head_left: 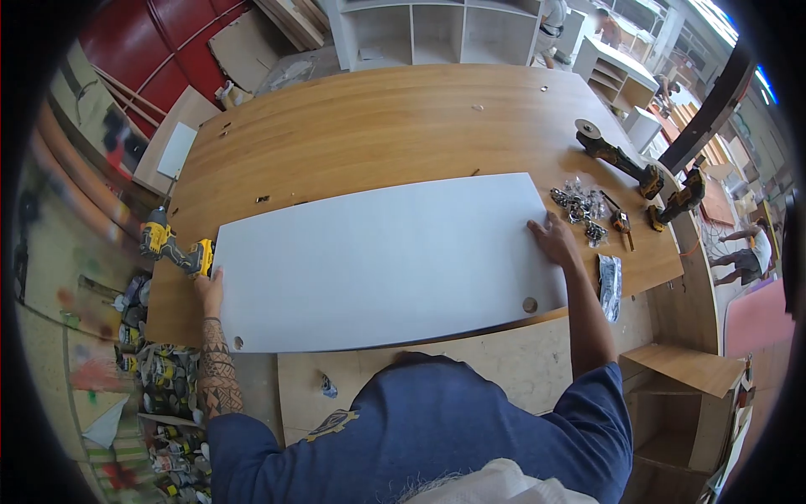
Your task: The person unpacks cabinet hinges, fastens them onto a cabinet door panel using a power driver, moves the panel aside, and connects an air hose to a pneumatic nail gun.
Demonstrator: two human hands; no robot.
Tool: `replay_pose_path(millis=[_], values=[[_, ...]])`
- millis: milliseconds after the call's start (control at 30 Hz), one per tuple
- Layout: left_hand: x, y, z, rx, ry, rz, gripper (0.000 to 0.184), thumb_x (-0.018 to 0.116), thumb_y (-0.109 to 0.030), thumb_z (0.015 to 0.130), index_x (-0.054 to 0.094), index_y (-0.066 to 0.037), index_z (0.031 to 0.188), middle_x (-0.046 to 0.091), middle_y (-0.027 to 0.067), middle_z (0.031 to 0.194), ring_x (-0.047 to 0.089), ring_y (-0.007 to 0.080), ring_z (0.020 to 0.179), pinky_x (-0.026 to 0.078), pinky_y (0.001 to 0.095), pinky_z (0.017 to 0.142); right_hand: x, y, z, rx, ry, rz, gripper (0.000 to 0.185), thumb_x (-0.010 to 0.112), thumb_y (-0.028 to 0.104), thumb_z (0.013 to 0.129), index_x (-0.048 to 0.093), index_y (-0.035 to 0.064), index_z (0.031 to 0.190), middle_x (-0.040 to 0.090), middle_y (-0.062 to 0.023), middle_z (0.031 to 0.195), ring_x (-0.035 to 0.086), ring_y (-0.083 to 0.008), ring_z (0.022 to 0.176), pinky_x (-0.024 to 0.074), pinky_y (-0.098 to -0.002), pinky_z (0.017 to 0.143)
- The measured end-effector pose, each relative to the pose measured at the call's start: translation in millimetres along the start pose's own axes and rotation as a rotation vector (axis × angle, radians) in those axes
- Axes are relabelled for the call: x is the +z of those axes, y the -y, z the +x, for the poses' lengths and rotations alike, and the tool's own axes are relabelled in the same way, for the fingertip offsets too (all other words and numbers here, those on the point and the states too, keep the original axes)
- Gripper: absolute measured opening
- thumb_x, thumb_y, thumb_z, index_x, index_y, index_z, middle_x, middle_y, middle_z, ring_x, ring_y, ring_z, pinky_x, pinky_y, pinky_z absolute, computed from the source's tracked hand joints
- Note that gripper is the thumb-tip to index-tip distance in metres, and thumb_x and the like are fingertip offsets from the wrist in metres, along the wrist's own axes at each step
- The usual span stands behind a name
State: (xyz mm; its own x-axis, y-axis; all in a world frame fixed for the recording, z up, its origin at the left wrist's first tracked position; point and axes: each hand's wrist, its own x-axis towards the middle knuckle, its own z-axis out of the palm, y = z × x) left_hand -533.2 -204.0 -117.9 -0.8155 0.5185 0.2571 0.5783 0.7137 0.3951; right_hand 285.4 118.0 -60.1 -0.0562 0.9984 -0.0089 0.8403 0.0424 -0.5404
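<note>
A long white cabinet door panel (pixel 378 260) lies flat on the wooden table, its near edge reaching the table's front edge. Two round hinge holes show near its front corners. My left hand (pixel 209 294) grips the panel's left edge, close to a yellow-and-black cordless drill (pixel 172 244). At the right edge, my right hand (pixel 556 241) holds the panel, with its fingers partly hidden. Beyond that hand lies a pile of metal hinges (pixel 579 203), some in clear plastic, beside a screwdriver (pixel 620 220).
The wooden table (pixel 361 126) also bears an angle grinder (pixel 617 158), another cordless tool (pixel 678 202) and a silvery packet (pixel 609 287) at its right side. White shelving (pixel 411 34) stands behind it. Power tools (pixel 168 378) crowd the lower left. Other people are at the far right.
</note>
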Motion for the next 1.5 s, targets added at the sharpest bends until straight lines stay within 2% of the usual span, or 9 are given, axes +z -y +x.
replay_pose_path(millis=[267,367,533,600,867,1167,1400,1467,1500], values=[[-29,-29,-58,0.08,-0.034,-0.137,0.051,0.081,-0.04,0.089,0.071,0.009,0.098,0.072,0.0313,0.095,0.072,0.0466,0.093,0.054,0.051,0.079,-20,-5,-49,0.073,-0.059,0.062,0.07,0.075,0.047,0.094,0.06,-0.0043,0.14,0.07,-0.0313,0.129,0.067,-0.0444,0.123,0.0523,-0.0478,0.104],[-20,-35,-61,0.101,-0.063,-0.067,0.051,0.077,-0.039,0.093,0.07,0.009,0.109,0.073,0.0316,0.104,0.071,0.0472,0.102,0.054,0.0511,0.087,-17,-8,-53,0.078,-0.117,0.059,0.065,0.077,0.046,0.093,0.065,-0.0054,0.131,0.07,-0.0321,0.126,0.068,-0.0427,0.121,0.0529,-0.0474,0.103],[-2,-33,-49,0.047,0.016,-0.027,0.059,0.07,-0.042,0.099,0.065,0.01,0.127,0.069,0.0357,0.118,0.065,0.0498,0.115,0.052,0.0518,0.1,0,-1,-33,0.128,-0.245,-0.069,0.061,0.077,0.051,0.09,0.068,-0.0061,0.109,0.072,-0.0282,0.107,0.069,-0.0423,0.107,0.0539,-0.0496,0.094],[1,-37,-48,0.023,0.014,-0.003,0.064,0.068,-0.043,0.099,0.061,0.011,0.133,0.066,0.0374,0.124,0.061,0.0502,0.122,0.05,0.0519,0.105,10,11,-28,0.155,-0.288,-0.219,0.066,0.073,0.053,0.093,0.069,-0.0073,0.118,0.072,-0.0302,0.113,0.068,-0.0414,0.109,0.052,-0.0496,0.097],[18,-27,-40,0.047,0.014,0.033,0.077,0.067,-0.049,0.099,0.054,0.01,0.146,0.06,0.0374,0.137,0.058,0.0484,0.129,0.047,0.0527,0.11,22,46,-18,0.328,-0.281,-0.362,0.07,0.069,0.059,0.094,0.074,-0.0071,0.117,0.065,-0.0293,0.126,0.062,-0.0444,0.117,0.0493,-0.0503,0.103],[0,-68,-51,-0.018,0.097,0.128,0.078,0.068,-0.048,0.099,0.053,0.011,0.147,0.058,0.0389,0.137,0.057,0.0495,0.129,0.046,0.0515,0.112,26,47,-6,0.328,-0.303,-0.317,0.067,0.071,0.06,0.093,0.078,-0.0039,0.111,0.065,-0.0263,0.127,0.06,-0.0415,0.121,0.049,-0.0506,0.103],[23,-56,-37,0.146,0.005,-0.066,0.073,0.071,-0.039,0.099,0.051,0.011,0.148,0.055,0.0369,0.143,0.053,0.0485,0.135,0.043,0.0519,0.114,8,21,5,0.316,-0.242,-0.14,0.062,0.074,0.053,0.093,0.073,-0.0021,0.122,0.064,-0.0268,0.129,0.059,-0.0416,0.124,0.0504,-0.052,0.102],[25,-50,-42,0.189,-0.028,-0.076,0.073,0.07,-0.04,0.099,0.051,0.011,0.148,0.056,0.0352,0.144,0.052,0.048,0.135,0.043,0.0519,0.115,-2,0,0,0.31,-0.564,-0.169,0.058,0.076,0.045,0.092,0.07,-0.001,0.127,0.064,-0.0273,0.129,0.059,-0.0429,0.124,0.05,-0.0516,0.103],[21,-55,-45,0.173,-0.019,-0.061,0.072,0.069,-0.041,0.1,0.052,0.009,0.148,0.056,0.0337,0.145,0.052,0.0475,0.135,0.043,0.0516,0.115,-9,-12,1,0.304,-0.562,-0.175,0.058,0.076,0.045,0.092,0.07,-0.001,0.127,0.064,-0.0273,0.129,0.059,-0.0429,0.124,0.05,-0.0516,0.103]])
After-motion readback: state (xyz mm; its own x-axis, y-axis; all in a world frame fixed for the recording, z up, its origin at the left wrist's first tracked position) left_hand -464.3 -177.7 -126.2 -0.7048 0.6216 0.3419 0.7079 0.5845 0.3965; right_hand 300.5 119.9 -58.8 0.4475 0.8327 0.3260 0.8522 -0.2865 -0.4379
